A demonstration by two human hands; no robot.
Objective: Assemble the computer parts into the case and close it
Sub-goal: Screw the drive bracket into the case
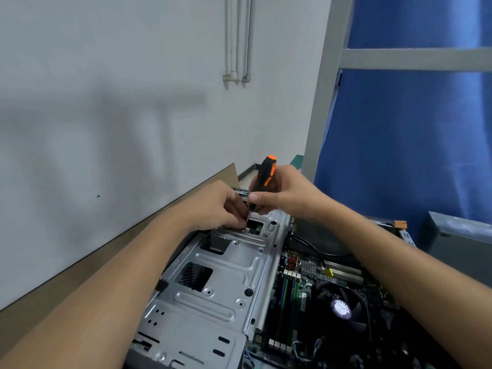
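- Counter (80,275): bare brown strip along the wall, left of the case.
- Left hand (215,206): fingers curled down, pinching the low end of the screwdriver's shaft at the far end of the drive cage (221,275). Any screw under them is hidden.
- Screwdriver (267,171): long axis near upright, orange-capped handle leaning slightly right, tip pointing down at the cage top, just beside a cut-out.
- Right hand (287,198): wrapped round the handle, directly above the tip, so it looks placed to do the turning.
- Motherboard (292,294): seated in the case right of the cage, with the fan (343,307) and a black cable (311,246). None of it blocks the tip.
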